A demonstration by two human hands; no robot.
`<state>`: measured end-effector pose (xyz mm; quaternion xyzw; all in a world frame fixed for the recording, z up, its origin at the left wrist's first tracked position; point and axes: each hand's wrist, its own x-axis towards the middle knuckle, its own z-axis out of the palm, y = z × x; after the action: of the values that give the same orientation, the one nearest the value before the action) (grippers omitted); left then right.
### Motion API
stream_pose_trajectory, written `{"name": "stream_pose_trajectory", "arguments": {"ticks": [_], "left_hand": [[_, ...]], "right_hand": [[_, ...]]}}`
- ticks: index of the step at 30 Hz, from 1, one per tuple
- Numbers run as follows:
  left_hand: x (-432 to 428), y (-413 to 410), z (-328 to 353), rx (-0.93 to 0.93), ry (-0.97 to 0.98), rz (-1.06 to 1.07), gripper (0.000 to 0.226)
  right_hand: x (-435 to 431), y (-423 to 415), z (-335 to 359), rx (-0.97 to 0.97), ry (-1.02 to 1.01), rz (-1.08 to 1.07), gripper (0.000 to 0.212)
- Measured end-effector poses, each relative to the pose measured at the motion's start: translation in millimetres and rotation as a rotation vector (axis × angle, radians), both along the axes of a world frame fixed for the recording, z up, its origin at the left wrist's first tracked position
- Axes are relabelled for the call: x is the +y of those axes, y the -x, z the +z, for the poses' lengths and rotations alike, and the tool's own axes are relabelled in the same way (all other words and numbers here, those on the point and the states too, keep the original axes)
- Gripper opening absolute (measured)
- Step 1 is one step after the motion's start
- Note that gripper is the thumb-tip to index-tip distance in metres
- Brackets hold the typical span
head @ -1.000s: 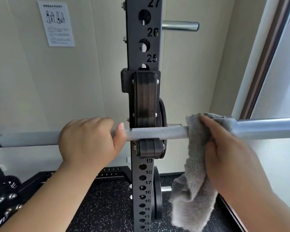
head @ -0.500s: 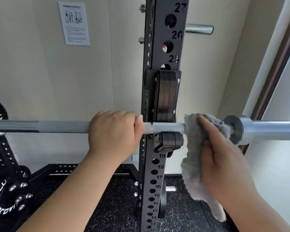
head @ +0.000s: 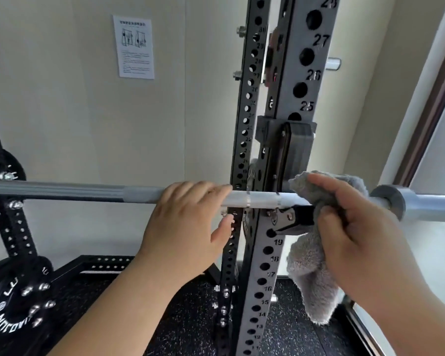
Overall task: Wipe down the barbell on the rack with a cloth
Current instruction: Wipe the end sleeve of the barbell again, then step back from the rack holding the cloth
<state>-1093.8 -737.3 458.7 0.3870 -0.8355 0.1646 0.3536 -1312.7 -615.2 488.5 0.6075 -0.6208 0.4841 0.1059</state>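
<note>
Beige wall [head: 62,98]; one barbell [head: 62,192], one cloth [head: 308,278].

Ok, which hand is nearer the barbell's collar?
Right. The right hand holds the cloth on the barbell just beside the collar; the left hand is on the barbell beyond the rack upright.

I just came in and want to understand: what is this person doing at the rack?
A person is wiping the barbell resting on the rack. The right hand grips a grey cloth wrapped around the bar, between the rack and the collar. The left hand has its fingers curled over the bar on the rack's other side.
</note>
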Motion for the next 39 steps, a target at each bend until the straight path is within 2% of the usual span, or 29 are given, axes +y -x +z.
{"name": "stream_pose_trajectory", "arguments": {"ticks": [3, 6, 8, 10, 13, 17, 22, 28, 30, 33, 35, 39], "left_hand": [[4, -38, -1, 0.117, -0.028, -0.049, 0.044], [13, -79, -11, 0.241, 0.001, -0.063, 0.034], [17, -111, -23, 0.247, 0.011, 0.005, 0.025], [20, -145, -38, 0.223, -0.073, 0.079, 0.020], [27, -192, -59, 0.186, -0.211, 0.195, 0.025], [43, -244, -86, 0.152, -0.332, 0.365, 0.038], [58, -295, -123, 0.127, -0.527, 0.576, 0.039], [57, -327, -152, 0.100, -0.664, 0.721, 0.040], [51, -333, -159, 0.091, -0.689, 0.745, 0.040], [40, -343, -169, 0.093, -0.729, 0.771, 0.041], [32, -348, -173, 0.096, -0.764, 0.794, 0.040], [20, -355, -183, 0.100, -0.798, 0.860, 0.039]], "right_hand": [[-4, -39, -4, 0.096, -0.019, 0.042, 0.049], [-14, -84, -17, 0.145, -0.136, 0.152, 0.057], [-21, -112, -26, 0.131, -0.253, 0.250, 0.065], [-28, -135, -34, 0.104, -0.371, 0.362, 0.072], [-42, -169, -48, 0.075, -0.523, 0.479, 0.077], [-68, -209, -78, 0.077, -0.529, 0.464, 0.071], [-107, -233, -123, 0.159, -0.591, 0.492, 0.045], [-146, -244, -168, 0.062, -0.492, 0.511, 0.038], [-157, -248, -177, 0.046, -0.498, 0.526, 0.043], [-172, -258, -185, 0.067, -0.612, 0.521, 0.060], [-184, -269, -192, 0.085, -0.667, 0.542, 0.060], [-212, -287, -214, 0.166, -0.701, 0.599, 0.034]]}}
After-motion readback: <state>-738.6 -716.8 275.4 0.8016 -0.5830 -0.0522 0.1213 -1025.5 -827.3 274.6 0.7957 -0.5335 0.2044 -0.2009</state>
